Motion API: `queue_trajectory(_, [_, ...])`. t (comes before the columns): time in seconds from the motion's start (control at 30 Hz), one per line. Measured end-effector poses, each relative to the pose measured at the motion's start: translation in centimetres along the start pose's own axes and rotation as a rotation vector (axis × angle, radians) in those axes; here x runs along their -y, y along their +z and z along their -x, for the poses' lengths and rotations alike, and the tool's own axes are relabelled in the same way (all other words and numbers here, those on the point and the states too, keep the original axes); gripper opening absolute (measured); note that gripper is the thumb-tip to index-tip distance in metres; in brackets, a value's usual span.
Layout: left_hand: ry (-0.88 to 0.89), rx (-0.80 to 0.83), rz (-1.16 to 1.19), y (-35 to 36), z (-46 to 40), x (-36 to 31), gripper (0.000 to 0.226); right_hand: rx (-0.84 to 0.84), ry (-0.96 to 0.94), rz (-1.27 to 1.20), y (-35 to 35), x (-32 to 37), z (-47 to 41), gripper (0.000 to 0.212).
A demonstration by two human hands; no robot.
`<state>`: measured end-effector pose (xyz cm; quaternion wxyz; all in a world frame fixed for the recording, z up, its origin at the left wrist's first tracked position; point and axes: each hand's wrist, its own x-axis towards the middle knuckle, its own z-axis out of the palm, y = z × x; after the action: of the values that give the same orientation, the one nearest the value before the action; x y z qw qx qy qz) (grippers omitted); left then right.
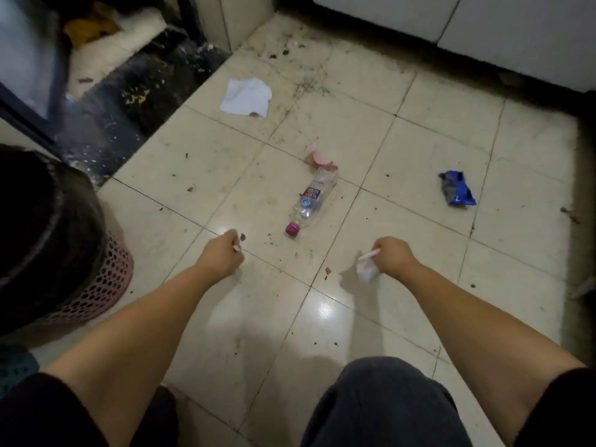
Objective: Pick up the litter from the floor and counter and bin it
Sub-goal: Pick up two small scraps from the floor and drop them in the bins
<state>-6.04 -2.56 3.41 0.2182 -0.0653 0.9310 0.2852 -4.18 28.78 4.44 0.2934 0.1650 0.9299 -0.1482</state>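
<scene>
On the cream tiled floor lies a crushed clear plastic bottle (311,201) with a pink cap, and a pink scrap (317,156) touches its far end. A white paper (246,97) lies farther off to the left, and a blue wrapper (457,188) lies to the right. My left hand (222,254) is closed on a small white scrap just short of the bottle's cap. My right hand (392,256) is closed on a crumpled white paper (367,269) low over the floor. A pink mesh bin (96,285) lined with a black bag stands at my left.
White cabinet fronts (483,30) run along the far right. A dark speckled threshold (135,98) and a door frame lie at the far left. Dirt crumbs are scattered over the tiles. My knee (380,398) in dark trousers is at the bottom.
</scene>
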Motion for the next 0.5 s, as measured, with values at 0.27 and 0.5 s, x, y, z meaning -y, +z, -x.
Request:
queue_trajectory(0.27, [0.070,-0.323,0.321,-20.4,3.8,-2.6,0.028,-0.170,-0.499,-0.192,-11.6,24.8,4.3,0.026])
queue_trajectory(0.5, [-0.049,-0.543,0.265,-31.8,9.5,10.1,0.026,-0.192,-0.941,-0.100,-8.4,44.0,12.6,0.023])
